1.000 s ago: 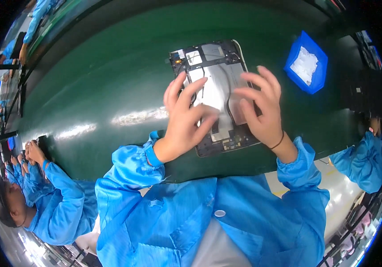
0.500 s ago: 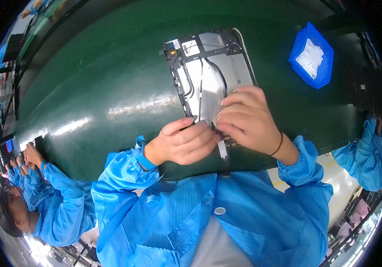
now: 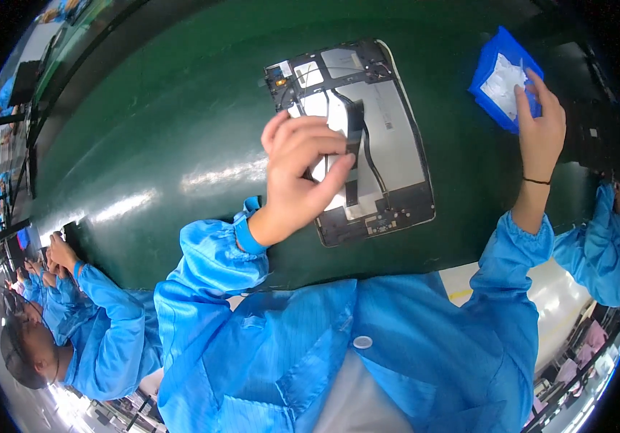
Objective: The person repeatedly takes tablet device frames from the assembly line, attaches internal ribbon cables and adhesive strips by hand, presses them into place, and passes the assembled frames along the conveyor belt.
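Observation:
A tablet-like device lies with its inside facing up, showing silver panels, a dark frame and thin black cables. Over its middle is my left hand, thumb and forefinger pinching a flat black strip that runs lengthwise above the silver surface. Whether the strip's ends touch the device cannot be made out. To the right, my right hand reaches over a blue bin, its thumb and forefinger apart above crumpled white pieces. A thin pale sliver shows beside the forefinger's tip.
The green table spreads around the device. A co-worker in blue sits at the left edge with hands on the table. Another blue sleeve shows at the far right. Dark equipment borders the right side.
Both hands were together at the device's near end. My right hand has moved far right to the bin; my left hand has risen over the device's middle with the black strip.

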`<act>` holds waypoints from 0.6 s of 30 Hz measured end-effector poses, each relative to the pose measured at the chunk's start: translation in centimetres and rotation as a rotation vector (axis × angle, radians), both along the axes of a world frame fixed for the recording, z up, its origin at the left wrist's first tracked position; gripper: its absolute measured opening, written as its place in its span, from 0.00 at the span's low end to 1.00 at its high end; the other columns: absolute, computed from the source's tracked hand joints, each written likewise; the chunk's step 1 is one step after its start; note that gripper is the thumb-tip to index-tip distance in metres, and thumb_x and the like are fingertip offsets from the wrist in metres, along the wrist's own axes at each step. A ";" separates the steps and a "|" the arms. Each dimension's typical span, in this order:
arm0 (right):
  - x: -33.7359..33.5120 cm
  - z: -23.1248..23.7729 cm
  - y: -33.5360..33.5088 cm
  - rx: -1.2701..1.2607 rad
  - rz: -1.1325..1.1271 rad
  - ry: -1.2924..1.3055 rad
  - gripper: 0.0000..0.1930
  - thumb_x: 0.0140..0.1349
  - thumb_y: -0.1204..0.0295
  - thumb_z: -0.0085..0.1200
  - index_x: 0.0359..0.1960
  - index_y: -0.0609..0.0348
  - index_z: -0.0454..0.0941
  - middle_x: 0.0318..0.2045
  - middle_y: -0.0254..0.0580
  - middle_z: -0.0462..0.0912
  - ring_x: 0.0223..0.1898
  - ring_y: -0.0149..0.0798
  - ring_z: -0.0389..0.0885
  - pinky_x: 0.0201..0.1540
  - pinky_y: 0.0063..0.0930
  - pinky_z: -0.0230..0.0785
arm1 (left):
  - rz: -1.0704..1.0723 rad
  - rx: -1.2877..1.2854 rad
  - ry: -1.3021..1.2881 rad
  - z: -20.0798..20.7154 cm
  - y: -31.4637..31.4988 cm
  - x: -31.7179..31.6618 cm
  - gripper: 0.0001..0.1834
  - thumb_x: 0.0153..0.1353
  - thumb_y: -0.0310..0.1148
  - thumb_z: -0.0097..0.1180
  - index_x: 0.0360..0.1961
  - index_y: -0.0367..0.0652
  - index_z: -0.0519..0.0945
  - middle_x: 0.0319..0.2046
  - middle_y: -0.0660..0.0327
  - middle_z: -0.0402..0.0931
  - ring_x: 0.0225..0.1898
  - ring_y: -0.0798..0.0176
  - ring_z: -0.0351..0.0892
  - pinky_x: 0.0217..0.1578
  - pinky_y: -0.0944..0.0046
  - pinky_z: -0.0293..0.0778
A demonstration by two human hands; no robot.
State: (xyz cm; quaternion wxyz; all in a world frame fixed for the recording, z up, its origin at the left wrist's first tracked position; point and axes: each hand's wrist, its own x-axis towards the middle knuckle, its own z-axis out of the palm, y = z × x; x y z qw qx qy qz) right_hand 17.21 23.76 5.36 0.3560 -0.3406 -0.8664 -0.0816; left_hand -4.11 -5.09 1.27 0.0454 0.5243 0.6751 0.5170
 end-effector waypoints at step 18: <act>-4.2 0.1 -13.8 -0.579 1.256 -0.579 0.27 0.57 0.56 0.59 0.55 0.55 0.74 0.57 0.36 0.77 0.69 0.45 0.62 0.67 0.49 0.55 | 0.114 -0.239 0.046 -0.8 -0.4 0.2 0.07 0.51 0.32 0.68 0.32 0.50 0.83 0.63 0.55 0.66 0.69 0.39 0.51 0.63 0.44 0.47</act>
